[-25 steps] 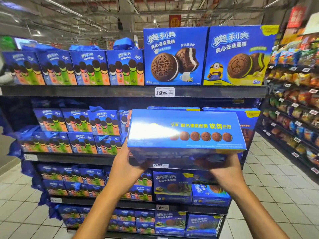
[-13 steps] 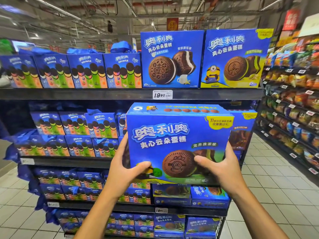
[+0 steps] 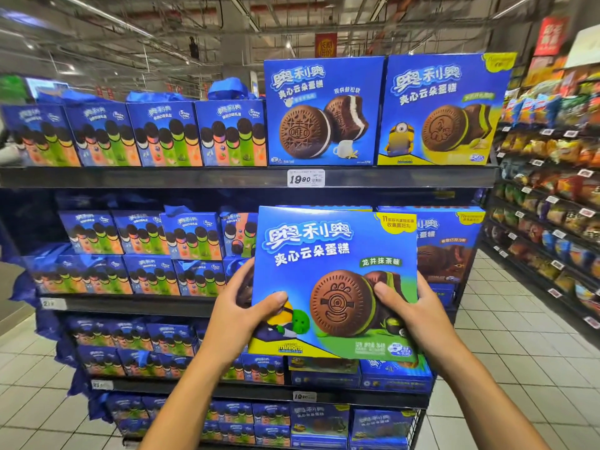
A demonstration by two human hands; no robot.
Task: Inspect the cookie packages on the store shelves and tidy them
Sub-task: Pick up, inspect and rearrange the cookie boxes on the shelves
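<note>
I hold a large blue cookie cake box (image 3: 328, 254) upright in front of the second shelf, its front facing me with a brown cookie and a green flavour label. My left hand (image 3: 240, 306) grips its lower left edge, thumb on the front. My right hand (image 3: 412, 306) grips its lower right edge the same way. Behind it, at the right of that shelf, stands another blue cake box (image 3: 451, 248). On the top shelf stand two more big boxes, a white-cream one (image 3: 321, 108) and a green-cream one (image 3: 444, 108).
Smaller blue multi-flavour cookie boxes (image 3: 162, 138) fill the left side of every shelf. A price tag (image 3: 305, 178) hangs on the top shelf rail (image 3: 162, 177). A snack aisle (image 3: 552, 196) runs along the right. The floor (image 3: 519, 368) is pale tile.
The box was tipped with its top face toward me a second ago; both hands have turned it upright so its front faces me, and lowered it slightly.
</note>
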